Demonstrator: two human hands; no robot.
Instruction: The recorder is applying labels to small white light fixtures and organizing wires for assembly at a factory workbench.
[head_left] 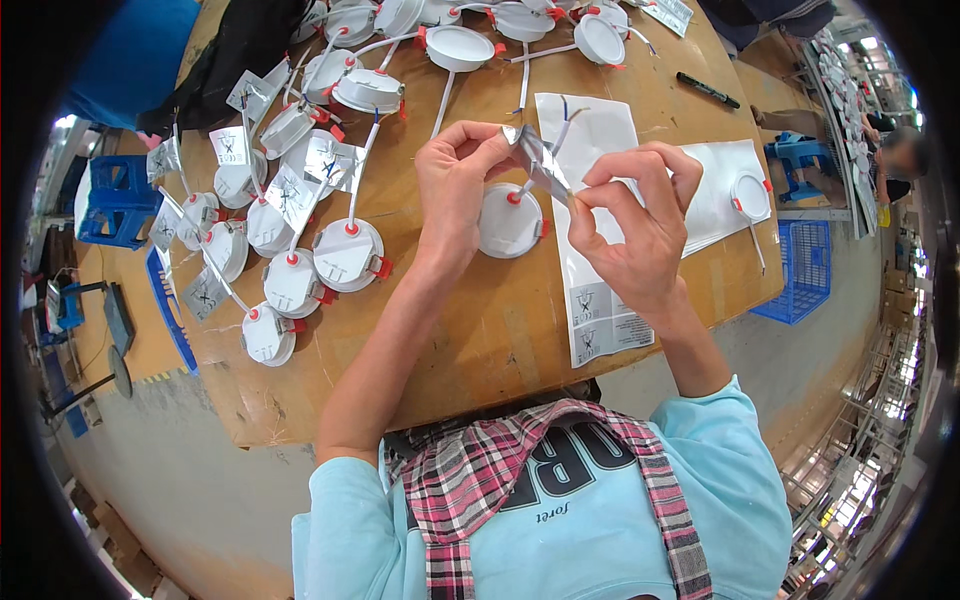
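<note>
Between my two hands a shiny silver label (pixel 543 170) is stretched over the white cable of a round white downlight (pixel 508 232). My left hand (pixel 455 185) pinches the label's upper left corner between thumb and forefinger. At its lower right end, my right hand (pixel 640 225) grips it with the fingertips. The downlight lies back side up on the table, below the label and beside my left wrist. Part of its cable is hidden behind the label; bare wire ends (pixel 566 108) stick out above. Under my right hand lies a sheet of labels (pixel 600 310).
Several white downlights (pixel 350 255) with red clips crowd the left and far side of the cardboard-covered table (pixel 480 350); many carry silver labels on their cables. At right are another white sheet (pixel 715 170), a single downlight (pixel 750 197) and a black marker (pixel 708 90). A blue crate (pixel 800 270) stands beyond.
</note>
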